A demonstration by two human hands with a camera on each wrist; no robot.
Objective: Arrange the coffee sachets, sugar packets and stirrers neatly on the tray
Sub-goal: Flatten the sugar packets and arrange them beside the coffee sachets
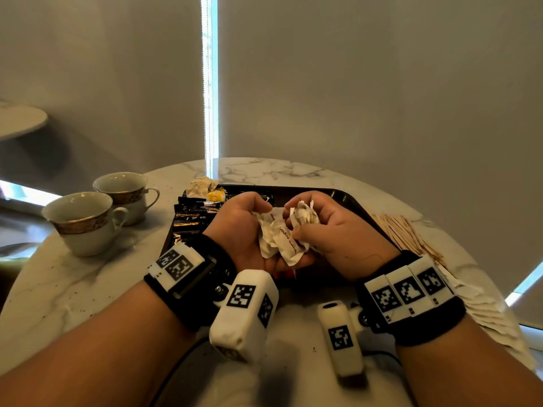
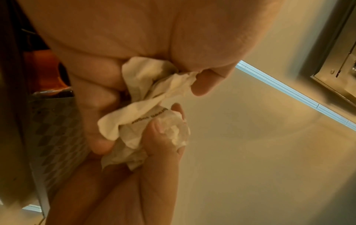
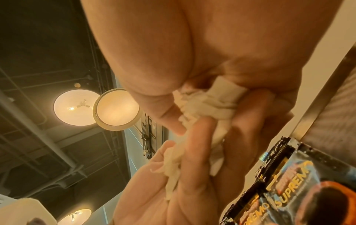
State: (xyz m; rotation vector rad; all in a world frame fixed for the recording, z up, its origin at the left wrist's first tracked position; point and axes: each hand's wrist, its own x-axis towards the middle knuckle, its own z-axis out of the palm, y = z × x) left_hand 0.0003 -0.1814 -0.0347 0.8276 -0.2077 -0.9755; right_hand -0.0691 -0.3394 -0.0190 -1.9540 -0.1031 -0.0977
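Left hand (image 1: 238, 227), right hand (image 1: 338, 230) both clamped on crumpled white paper sugar packets (image 1: 279, 233), frame centre, over dark rectangular tray (image 1: 357, 205); risk: tearing, spillage from squeezing.

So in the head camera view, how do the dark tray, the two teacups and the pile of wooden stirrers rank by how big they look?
1. Dark tray, largest, though hands hide much of it.
2. Wooden stirrers, a long spread beside the tray.
3. Nearer teacup and farther teacup: the nearer looks bigger, but nearness may explain that, so unranked.

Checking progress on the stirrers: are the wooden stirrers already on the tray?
No. The wooden stirrers lie in a pile on the marble table, outside the right edge of the tray.
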